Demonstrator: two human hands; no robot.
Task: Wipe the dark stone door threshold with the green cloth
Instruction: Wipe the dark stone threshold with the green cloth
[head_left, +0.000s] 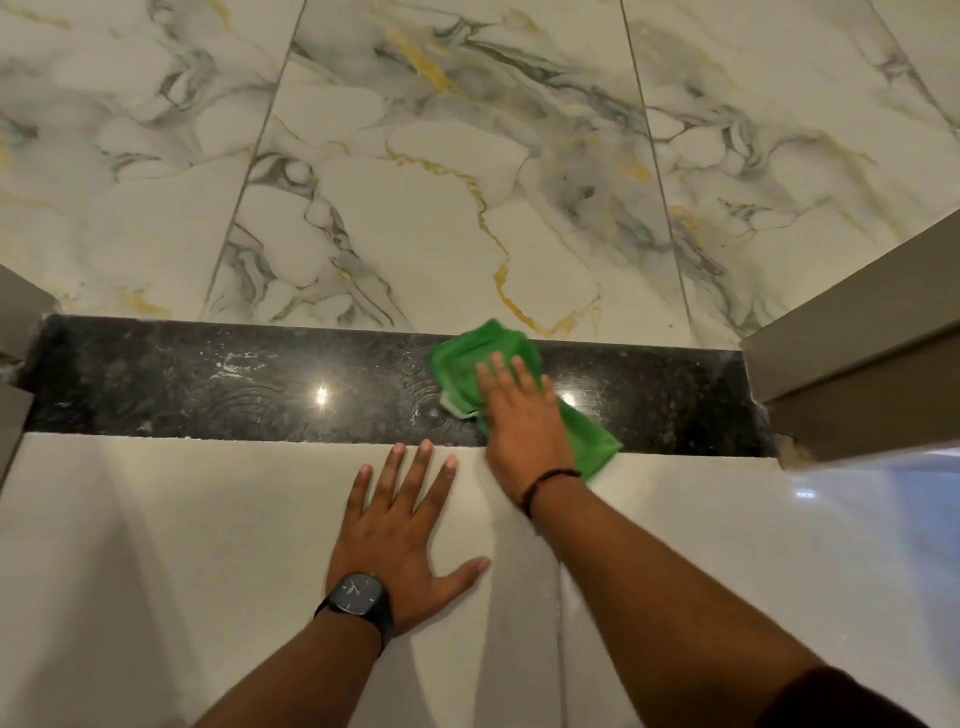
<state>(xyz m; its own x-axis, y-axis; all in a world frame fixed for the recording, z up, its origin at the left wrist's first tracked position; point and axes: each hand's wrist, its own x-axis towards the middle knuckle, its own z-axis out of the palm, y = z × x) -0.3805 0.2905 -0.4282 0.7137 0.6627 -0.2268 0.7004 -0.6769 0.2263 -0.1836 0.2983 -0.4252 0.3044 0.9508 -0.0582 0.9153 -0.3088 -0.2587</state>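
The dark stone threshold (234, 384) runs left to right across the middle of the view, speckled and wet, with swirl marks and two light glints. A crumpled green cloth (467, 358) lies on its right half. My right hand (519, 421) presses flat on the cloth, fingers stretched forward, a dark band on the wrist. My left hand (405, 530) rests flat on the pale floor tile just in front of the threshold, fingers spread, a dark square watch on its wrist. It holds nothing.
Marble-patterned tiles (441, 197) with grey and gold veins lie beyond the threshold. Plain pale tiles (156, 545) lie on the near side. A brown door frame (857, 374) stands at the right end, and another frame post (15, 332) at the left end.
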